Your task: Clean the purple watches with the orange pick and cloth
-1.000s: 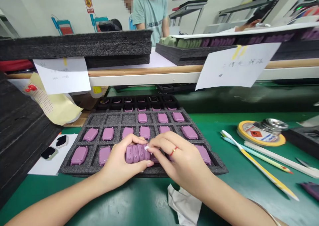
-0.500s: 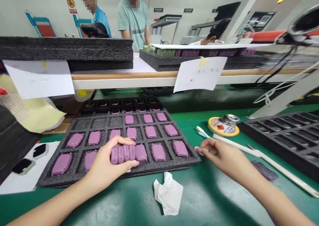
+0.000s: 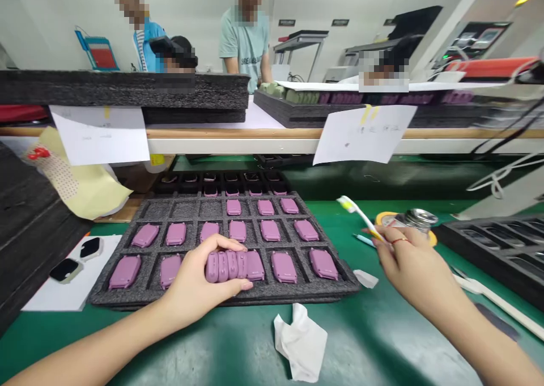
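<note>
My left hand (image 3: pixel 193 287) is closed round a row of several purple watch cases (image 3: pixel 226 266), held together side by side above the front of a black foam tray (image 3: pixel 263 295). More purple cases (image 3: pixel 284 267) lie singly in the tray's compartments. In my right hand (image 3: pixel 408 261) is a toothbrush (image 3: pixel 359 213), its white and yellow bristle head raised up and to the left. Below that hand, a small white scrap (image 3: pixel 365 279) rests by the tray's right corner. A crumpled white wipe (image 3: pixel 301 343) lies on the green table in front.
A round metal tin (image 3: pixel 419 219) on a yellow tape roll stands behind my right hand. Another black tray (image 3: pixel 501 244) is at right. Two watches (image 3: pixel 66 270) lie on white paper at left. Beyond the shelf edge (image 3: pixel 255 146), a person (image 3: pixel 246 43) stands among others.
My right hand has let go of the white scrap and picked up the toothbrush. My left hand still holds the cases. The whole view has shifted somewhat.
</note>
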